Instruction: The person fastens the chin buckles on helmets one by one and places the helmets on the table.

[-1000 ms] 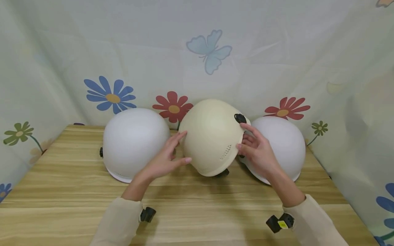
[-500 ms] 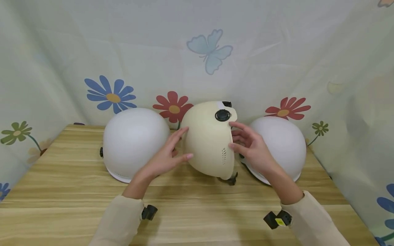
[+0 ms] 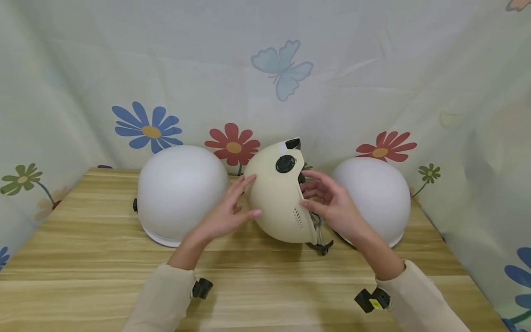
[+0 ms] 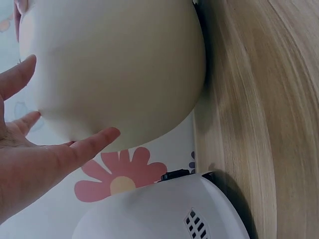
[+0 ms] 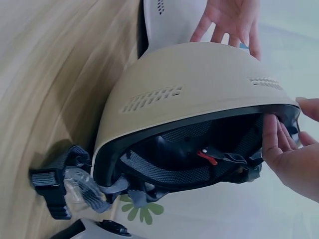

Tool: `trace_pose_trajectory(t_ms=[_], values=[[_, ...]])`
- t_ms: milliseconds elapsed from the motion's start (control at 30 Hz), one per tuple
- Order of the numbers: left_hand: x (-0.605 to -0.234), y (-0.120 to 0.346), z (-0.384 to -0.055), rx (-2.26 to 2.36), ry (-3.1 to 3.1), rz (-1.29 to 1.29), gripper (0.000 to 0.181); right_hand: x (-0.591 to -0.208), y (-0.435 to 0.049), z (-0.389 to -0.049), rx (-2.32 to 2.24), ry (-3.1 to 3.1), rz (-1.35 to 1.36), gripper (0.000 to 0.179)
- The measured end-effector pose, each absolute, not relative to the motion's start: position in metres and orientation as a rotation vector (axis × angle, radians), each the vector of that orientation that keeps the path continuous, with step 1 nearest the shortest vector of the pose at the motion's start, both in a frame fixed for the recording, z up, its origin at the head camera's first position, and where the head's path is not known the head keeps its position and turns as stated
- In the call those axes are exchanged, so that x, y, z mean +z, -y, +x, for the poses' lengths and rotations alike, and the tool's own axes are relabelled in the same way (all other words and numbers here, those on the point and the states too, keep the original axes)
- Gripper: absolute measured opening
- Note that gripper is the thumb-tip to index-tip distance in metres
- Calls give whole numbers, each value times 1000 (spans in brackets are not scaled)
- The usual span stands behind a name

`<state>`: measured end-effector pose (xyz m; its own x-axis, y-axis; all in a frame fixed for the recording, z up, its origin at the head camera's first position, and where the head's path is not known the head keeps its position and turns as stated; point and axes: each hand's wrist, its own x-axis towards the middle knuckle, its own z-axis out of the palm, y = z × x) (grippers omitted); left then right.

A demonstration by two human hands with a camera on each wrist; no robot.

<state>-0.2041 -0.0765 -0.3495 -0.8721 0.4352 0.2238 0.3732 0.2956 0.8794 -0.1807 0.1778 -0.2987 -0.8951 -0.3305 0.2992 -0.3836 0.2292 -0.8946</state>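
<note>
A cream helmet (image 3: 274, 203) stands tilted on the table, its opening turned to the right. My right hand (image 3: 338, 205) grips its rim; in the right wrist view the thumb is outside and the fingers reach inside the shell. The fairly straight fingers and thumb of my left hand (image 3: 221, 214) rest against the helmet's left side. Black padding, grey webbing straps (image 5: 169, 174) and a small red tab (image 5: 207, 157) show inside the helmet. A black buckle (image 5: 50, 189) hangs out by the table. On the shell's side sits a round black knob (image 3: 286, 163).
White helmets stand close on both sides, a left one (image 3: 180, 193) and a right one (image 3: 375, 203). All rest on a wood-grain table (image 3: 265, 290). Behind hangs a pale curtain (image 3: 352, 83) printed with flowers and a butterfly.
The cream helmet has turned so its opening faces right, bringing the side knob, inner straps and buckle into view. My right hand has moved left with its rim; the left hand stays nearly still.
</note>
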Motion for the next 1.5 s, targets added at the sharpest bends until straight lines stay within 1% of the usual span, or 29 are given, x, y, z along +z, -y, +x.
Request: trace_pose_trajectory(t_ms=[433,633,800,1167,1500], values=[[-357,81,-204,1625,-2500,759,81,-309,-187,-175,1741,2532,774,56],[-360,83,-206,1610,-2514,802,81,-315,-190,-173,1694,2594,821,58],[-363,86,-208,1601,-2525,819,81,-322,-189,-171,1719,2608,805,57],[-347,85,-201,1596,-2567,898,73,-327,-177,-170,1734,2563,852,53],[-355,95,-203,1607,-2556,807,75,-342,-194,-170,1707,2612,926,58]])
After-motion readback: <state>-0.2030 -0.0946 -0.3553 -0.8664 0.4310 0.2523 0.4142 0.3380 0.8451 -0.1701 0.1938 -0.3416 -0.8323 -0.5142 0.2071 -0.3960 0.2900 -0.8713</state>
